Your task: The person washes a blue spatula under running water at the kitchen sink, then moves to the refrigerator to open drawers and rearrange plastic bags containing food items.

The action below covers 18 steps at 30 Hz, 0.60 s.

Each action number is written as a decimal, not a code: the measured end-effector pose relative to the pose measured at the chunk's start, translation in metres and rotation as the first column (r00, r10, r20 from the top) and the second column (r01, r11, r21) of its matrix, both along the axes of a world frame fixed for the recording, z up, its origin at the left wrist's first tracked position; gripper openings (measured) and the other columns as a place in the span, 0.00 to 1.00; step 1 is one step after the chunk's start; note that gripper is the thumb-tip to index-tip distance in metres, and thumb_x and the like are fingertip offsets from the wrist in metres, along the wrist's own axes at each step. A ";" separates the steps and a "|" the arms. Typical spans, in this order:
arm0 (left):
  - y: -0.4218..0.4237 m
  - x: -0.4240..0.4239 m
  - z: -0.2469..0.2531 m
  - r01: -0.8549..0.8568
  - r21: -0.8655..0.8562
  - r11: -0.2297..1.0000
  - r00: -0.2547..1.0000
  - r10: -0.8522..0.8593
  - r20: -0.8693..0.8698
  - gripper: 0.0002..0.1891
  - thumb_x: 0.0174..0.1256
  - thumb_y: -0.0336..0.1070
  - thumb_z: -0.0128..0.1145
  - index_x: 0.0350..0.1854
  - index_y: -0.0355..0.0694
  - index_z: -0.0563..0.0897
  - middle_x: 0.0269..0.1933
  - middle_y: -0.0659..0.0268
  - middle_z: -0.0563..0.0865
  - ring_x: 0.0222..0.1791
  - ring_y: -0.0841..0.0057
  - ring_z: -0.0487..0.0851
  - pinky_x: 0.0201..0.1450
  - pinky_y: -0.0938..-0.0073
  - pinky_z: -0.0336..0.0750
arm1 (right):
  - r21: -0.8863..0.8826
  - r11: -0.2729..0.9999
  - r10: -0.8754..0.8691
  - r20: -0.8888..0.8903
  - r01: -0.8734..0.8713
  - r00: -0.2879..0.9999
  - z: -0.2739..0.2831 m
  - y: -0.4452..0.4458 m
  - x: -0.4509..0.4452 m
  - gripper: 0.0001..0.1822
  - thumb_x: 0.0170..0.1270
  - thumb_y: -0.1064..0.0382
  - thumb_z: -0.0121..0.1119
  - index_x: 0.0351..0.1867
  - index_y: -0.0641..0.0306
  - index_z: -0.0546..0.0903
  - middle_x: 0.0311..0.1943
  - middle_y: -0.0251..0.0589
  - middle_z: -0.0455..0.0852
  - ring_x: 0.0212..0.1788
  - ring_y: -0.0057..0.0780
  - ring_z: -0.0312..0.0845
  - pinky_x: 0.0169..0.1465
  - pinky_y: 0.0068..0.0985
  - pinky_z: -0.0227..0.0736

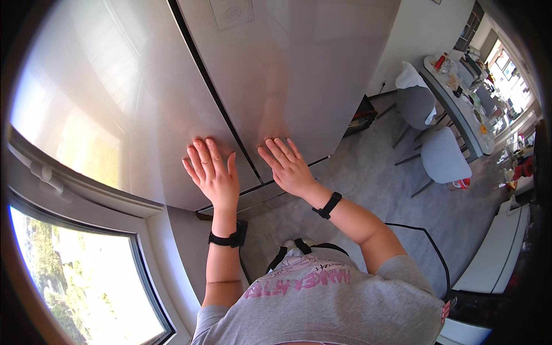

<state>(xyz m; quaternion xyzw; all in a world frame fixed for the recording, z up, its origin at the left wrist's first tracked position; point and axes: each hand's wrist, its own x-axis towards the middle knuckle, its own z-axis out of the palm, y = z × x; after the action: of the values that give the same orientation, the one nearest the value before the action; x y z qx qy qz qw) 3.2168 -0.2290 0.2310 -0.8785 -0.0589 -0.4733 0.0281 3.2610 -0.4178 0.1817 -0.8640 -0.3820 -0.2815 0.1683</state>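
A tall, glossy two-door refrigerator or cabinet (310,69) stands before me, with a dark vertical gap between its doors. My left hand (213,174) lies flat against the left door, fingers pointing up, thumb out beside the gap. Against the lower part of the right door rests my right hand (286,166), palm down with fingers slightly spread. Neither hand holds anything. Both hands are faintly reflected in the shiny surface. Each wrist wears a black band, and the left one carries a dark box-like piece.
At lower left is a window (95,276) with a pale frame. Grey chairs (444,155) and a cluttered table (457,112) stand at right on the grey floor. A black bag or case (362,118) sits beside the doors. A black cable (431,246) runs by my right arm.
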 end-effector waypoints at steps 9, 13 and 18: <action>0.006 0.009 -0.010 0.055 -0.005 0.998 0.998 -0.055 0.037 0.38 0.62 0.45 0.65 0.72 0.36 0.64 0.74 0.49 0.61 0.75 0.49 0.57 0.74 0.45 0.52 | 0.029 0.999 0.027 -0.507 -0.014 0.862 -0.182 -0.005 -0.024 0.28 0.49 0.72 0.59 0.57 0.70 0.74 0.63 0.51 0.69 0.61 0.50 0.67 0.67 0.42 0.64; 0.001 -0.009 -0.022 0.173 -0.165 0.971 0.983 -0.180 -0.029 0.35 0.62 0.37 0.63 0.71 0.36 0.65 0.74 0.47 0.60 0.75 0.46 0.55 0.74 0.46 0.51 | -0.066 0.977 -0.210 -0.437 0.201 0.875 -0.222 0.003 0.007 0.29 0.50 0.72 0.56 0.59 0.72 0.72 0.64 0.50 0.69 0.64 0.47 0.66 0.69 0.41 0.60; -0.010 -0.067 -0.101 0.177 -0.482 0.858 0.935 -0.299 -0.189 0.29 0.62 0.31 0.60 0.67 0.36 0.69 0.72 0.48 0.63 0.74 0.46 0.58 0.73 0.48 0.54 | -0.070 0.974 -0.225 -0.362 0.215 0.904 -0.234 0.008 0.016 0.34 0.48 0.69 0.60 0.62 0.70 0.70 0.64 0.50 0.68 0.66 0.48 0.63 0.71 0.41 0.56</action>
<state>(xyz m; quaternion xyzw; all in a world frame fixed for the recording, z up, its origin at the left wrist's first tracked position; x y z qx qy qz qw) 3.1500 -0.2388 0.1302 -0.9144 -0.0546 -0.3280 -0.2311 3.2770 -0.4098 -0.0525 -0.9412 -0.2478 -0.1263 0.1917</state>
